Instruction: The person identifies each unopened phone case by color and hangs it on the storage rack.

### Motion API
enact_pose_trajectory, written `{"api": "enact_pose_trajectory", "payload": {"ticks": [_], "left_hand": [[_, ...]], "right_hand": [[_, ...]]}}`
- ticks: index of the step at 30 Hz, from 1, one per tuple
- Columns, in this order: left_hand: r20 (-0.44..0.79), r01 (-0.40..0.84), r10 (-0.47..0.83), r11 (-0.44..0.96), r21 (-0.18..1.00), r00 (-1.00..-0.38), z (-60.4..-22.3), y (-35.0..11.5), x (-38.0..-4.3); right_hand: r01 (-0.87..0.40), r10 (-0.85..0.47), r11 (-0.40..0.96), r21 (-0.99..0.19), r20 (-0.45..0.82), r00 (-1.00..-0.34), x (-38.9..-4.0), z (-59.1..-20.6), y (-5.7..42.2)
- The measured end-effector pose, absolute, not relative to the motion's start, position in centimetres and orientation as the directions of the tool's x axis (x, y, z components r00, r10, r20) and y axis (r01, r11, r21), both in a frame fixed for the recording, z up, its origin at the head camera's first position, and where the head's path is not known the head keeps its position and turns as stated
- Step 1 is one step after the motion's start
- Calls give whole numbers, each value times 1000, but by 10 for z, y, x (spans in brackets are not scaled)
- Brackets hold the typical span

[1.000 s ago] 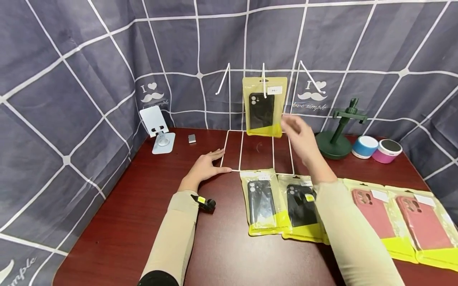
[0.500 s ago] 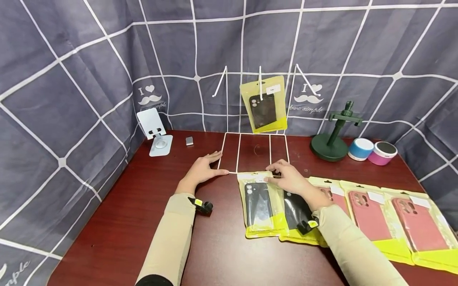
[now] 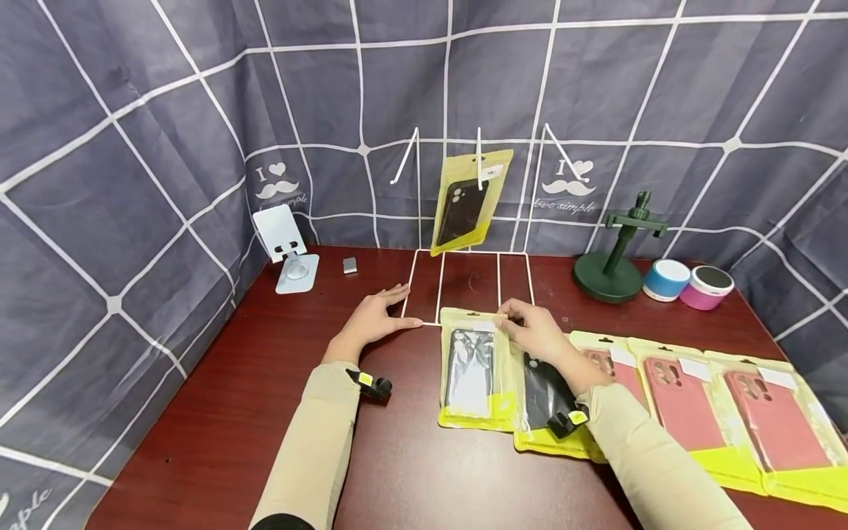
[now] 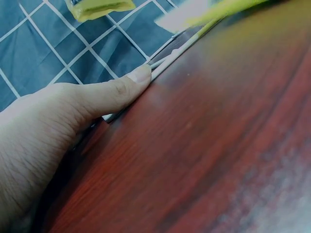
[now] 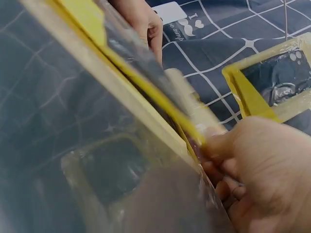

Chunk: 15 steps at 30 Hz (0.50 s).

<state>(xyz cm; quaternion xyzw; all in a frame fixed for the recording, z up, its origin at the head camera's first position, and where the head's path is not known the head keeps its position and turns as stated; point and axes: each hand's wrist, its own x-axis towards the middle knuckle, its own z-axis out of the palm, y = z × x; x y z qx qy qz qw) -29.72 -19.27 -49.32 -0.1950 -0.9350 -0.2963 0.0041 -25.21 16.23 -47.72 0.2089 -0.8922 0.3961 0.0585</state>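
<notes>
My right hand (image 3: 535,333) pinches the upper right corner of a yellow-edged clear pouch (image 3: 469,379) with a black phone case inside. In the right wrist view that pouch (image 5: 88,20) tilts with its edge raised. Partly under my right forearm lies a second black-case pouch (image 3: 545,401). My left hand (image 3: 372,324) rests at the front left corner of the white wire display rack (image 3: 440,291), and its thumb (image 4: 121,90) lies along the wire in the left wrist view. Another black-case pouch (image 3: 462,206) hangs, turned sideways, from the rack's middle hook.
Several pink-case pouches (image 3: 689,397) lie in a row at the right. Behind them stand a dark green stand (image 3: 608,276) and two small round speakers (image 3: 665,280). A white phone stand (image 3: 291,254) and a small grey block (image 3: 350,265) sit at the back left.
My right hand has come down from the hanging pouch to the left pouch on the table and gripped its corner. The hanging pouch has swung and turned. My left hand stays put.
</notes>
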Motion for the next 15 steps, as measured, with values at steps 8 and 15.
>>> {"api": "enact_pose_trajectory", "payload": {"ticks": [8, 15], "left_hand": [[137, 386, 372, 757, 527, -918, -488, -192, -295], [135, 392, 380, 760, 519, -915, -488, -192, -296]], "right_hand": [[-99, -146, 206, -974, 69, -987, -256, -471, 161], [96, -200, -191, -977, -57, -978, -254, -469, 162]]}}
